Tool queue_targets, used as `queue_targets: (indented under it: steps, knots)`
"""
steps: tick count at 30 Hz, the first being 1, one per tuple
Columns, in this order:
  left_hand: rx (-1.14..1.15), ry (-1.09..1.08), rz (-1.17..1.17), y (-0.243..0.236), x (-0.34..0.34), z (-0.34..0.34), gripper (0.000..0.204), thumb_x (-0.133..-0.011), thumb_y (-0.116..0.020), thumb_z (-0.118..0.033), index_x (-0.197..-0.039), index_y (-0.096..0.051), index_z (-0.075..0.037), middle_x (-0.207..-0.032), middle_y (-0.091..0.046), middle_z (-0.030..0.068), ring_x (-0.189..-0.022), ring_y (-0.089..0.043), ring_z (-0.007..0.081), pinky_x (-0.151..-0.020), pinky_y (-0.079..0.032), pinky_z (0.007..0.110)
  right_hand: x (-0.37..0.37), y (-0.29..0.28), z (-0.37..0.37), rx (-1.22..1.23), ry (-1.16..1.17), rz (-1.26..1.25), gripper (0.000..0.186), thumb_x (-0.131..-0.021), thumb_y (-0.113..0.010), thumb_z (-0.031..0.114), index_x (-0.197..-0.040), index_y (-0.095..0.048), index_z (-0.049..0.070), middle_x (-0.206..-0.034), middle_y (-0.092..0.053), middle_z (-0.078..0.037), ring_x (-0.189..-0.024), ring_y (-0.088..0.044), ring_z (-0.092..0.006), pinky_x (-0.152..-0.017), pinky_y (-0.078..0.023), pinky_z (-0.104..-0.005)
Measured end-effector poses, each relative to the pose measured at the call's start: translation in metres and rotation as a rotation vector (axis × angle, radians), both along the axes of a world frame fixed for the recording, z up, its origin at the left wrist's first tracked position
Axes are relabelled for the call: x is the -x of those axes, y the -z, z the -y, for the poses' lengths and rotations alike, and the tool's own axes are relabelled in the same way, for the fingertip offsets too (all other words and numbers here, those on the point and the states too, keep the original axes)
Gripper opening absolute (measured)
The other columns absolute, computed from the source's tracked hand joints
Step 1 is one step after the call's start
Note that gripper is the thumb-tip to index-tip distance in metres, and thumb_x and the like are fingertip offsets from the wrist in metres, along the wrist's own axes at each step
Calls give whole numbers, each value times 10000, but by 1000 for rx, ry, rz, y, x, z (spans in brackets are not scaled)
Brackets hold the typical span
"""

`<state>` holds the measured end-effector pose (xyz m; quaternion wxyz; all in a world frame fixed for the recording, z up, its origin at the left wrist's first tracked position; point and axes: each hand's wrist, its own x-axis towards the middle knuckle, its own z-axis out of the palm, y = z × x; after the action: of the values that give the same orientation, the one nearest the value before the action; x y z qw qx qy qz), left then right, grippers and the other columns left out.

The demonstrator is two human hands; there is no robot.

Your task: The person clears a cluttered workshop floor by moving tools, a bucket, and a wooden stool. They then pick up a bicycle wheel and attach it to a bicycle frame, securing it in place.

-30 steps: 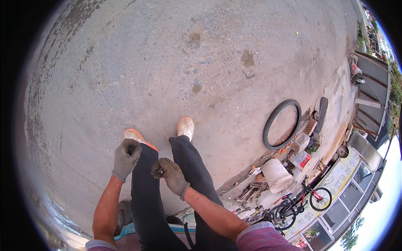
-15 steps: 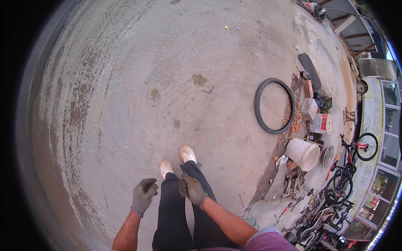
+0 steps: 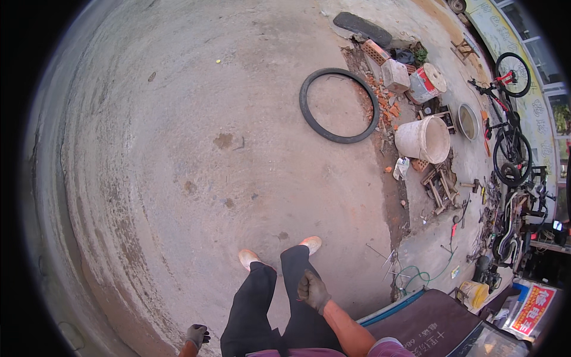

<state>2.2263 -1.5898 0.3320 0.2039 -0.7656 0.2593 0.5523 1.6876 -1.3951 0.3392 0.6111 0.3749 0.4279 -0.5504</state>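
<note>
Over concrete [image 3: 160,196], two hands [image 3: 312,290] apart, grip unclear, two trouser legs [image 3: 253,303], one loose tyre [image 3: 345,140]

left hand [image 3: 196,334]: forearm [image 3: 189,350] cut off by the lower edge; we cannot tell whether it grips anything.
right hand [image 3: 314,290]: curled, its palm hidden from us.
yellow speck [image 3: 218,60]: too small for us to identify.
scrap [image 3: 489,220]: small dark pieces we cannot tell apart.
building [image 3: 538,113]: cut off by the right rim, so we see only part.
</note>
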Motion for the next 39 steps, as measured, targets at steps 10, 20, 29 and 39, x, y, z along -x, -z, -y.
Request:
queue_targets:
  steps: [10,20,29,39]
  knots:
    - [58,351,-108,-29,226,58,260,-972,-671,-170,-1191,-624,-39,-925,-722,157,-674,-720,282,-583,-618,436,75,1,-136,-102,302,-71,481,-1073,-487,451,-691,-422,167,-576,-338,13,-442,-287,-115,-429,-214,-294]
    - [7,714,-200,-26,413,88,245,-993,-663,-157,-1193,-639,-17,-975,-741,163,-778,-740,271,-668,-643,414,-7,19,-299,-599,382,56,502,-1062,-480,498,-705,-478,146,-574,-424,-23,-446,-384,-181,-425,-284,-356]
    - [-53,908,-223,-15,540,137,254,-974,-654,-162,-1190,-655,-28,-963,-732,114,-741,-729,242,-654,-630,397,-102,-61,-274,-645,425,261,431,-1035,-473,408,-698,-482,139,-583,-406,-24,-481,-366,-188,-478,-282,-381]
    - [3,1055,-180,-64,680,211,276,-999,-624,-213,-1228,-587,-63,-954,-717,156,-704,-728,305,-586,-626,460,-102,-100,-192,-528,624,255,441,-1041,-488,455,-712,-506,161,-595,-413,4,-491,-363,-162,-490,-284,-369]
